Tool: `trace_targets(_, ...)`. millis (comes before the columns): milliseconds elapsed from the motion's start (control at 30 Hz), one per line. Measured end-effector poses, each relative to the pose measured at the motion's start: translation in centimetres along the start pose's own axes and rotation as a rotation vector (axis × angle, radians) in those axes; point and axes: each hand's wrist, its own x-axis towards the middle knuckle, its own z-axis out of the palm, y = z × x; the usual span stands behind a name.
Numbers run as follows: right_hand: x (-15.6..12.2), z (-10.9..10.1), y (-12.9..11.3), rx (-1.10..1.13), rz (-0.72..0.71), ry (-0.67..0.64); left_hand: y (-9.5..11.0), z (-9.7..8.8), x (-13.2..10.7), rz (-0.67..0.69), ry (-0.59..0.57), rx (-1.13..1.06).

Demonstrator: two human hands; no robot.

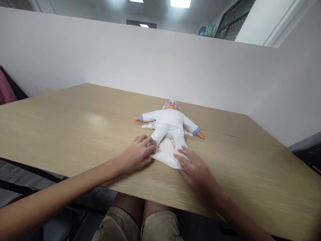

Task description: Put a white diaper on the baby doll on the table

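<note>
A baby doll [169, 117] lies on its back on the wooden table, arms spread and head away from me. It wears a white suit with blue cuffs and a white headband [171, 103] with lettering. Under its hips and between its legs a white diaper [164, 152] is spread flat, its front end towards me and white side tabs [147, 126] showing by the waist. My left hand [142, 149] is closed at the diaper's near left corner, beside one foot. At the near right corner, my right hand [192, 164] has its fingers bent over the edge by the other foot, which they partly hide.
The wooden table [75, 134] reaches to a white partition wall [150, 63] behind the doll. Its near edge runs just above my knees [140, 214]. Dark chair parts [308, 152] stand at the right, and a pink cloth [7, 88] hangs at the far left.
</note>
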Motion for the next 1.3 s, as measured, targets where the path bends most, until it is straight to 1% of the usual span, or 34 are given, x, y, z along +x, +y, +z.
trace_targets(67, 0.2, 0.3, 0.1, 0.014, 0.062, 0.049, -0.4, -0.5, 0.5, -0.037, 0.049, -0.092)
trace_targets(167, 1.7, -0.6, 0.9, 0.113, 0.181, 0.12, -1.2, -1.8, 2.1, -0.127, 0.125, -0.345)
trace_targets(233, 3.6, -1.4, 1.8, 0.175, 0.225, 0.184, -1.8, -2.6, 3.8, -0.181, 0.186, -0.461)
trace_targets(333, 7.1, -1.8, 4.0, 0.274, 0.264, 0.273, -3.1, -2.9, 7.4, -0.239, 0.264, -0.51)
trace_targets(400, 9.8, -1.4, 5.9, 0.359, 0.349, 0.282, -4.5, -2.7, 10.2, -0.313, 0.283, -0.608)
trace_targets(500, 13.4, 0.0, 8.9, 0.43, 0.496, 0.263, -6.9, -1.3, 14.0, -0.435, 0.266, -0.805)
trace_targets(567, 15.1, 1.2, 10.4, 0.456, 0.545, 0.25, -8.3, 0.1, 15.8, -0.47, 0.239, -0.888)
trace_targets(633, 15.9, 2.0, 11.2, 0.498, 0.577, 0.225, -9.2, 1.5, 16.5, -0.479, 0.209, -0.961)
trace_targets(700, 15.5, 2.4, 11.4, 0.541, 0.594, 0.191, -9.8, 2.7, 16.2, -0.479, 0.17, -1.043)
trace_targets(800, 13.7, 2.3, 11.2, 0.583, 0.602, 0.139, -10.0, 3.7, 14.6, -0.454, 0.079, -1.157)
trace_targets(867, 12.5, 1.9, 11.0, 0.6, 0.605, 0.104, -10.0, 3.8, 13.5, -0.44, 0.024, -1.211)
trace_targets(933, 11.6, 1.5, 10.9, 0.621, 0.599, 0.084, -10.0, 3.6, 12.7, -0.442, -0.001, -1.239)
trace_targets(1000, 10.9, 1.2, 10.8, 0.627, 0.599, 0.121, -10.1, 2.9, 12.3, -0.455, 0.0, -1.247)
trace_targets(1067, 9.9, 1.0, 10.5, 0.597, 0.61, 0.219, -10.0, 1.8, 12.0, -0.485, 0.04, -1.213)
trace_targets(1167, 7.3, 0.9, 10.3, 0.439, 0.593, 0.389, -9.1, -0.7, 11.5, -0.487, 0.183, -1.04)
trace_targets(1233, 5.2, 1.0, 10.4, 0.298, 0.543, 0.407, -7.7, -2.3, 11.4, -0.423, 0.282, -0.88)
trace_targets(1300, 3.4, 1.2, 10.9, 0.188, 0.506, 0.341, -5.9, -3.4, 11.8, -0.318, 0.348, -0.732)
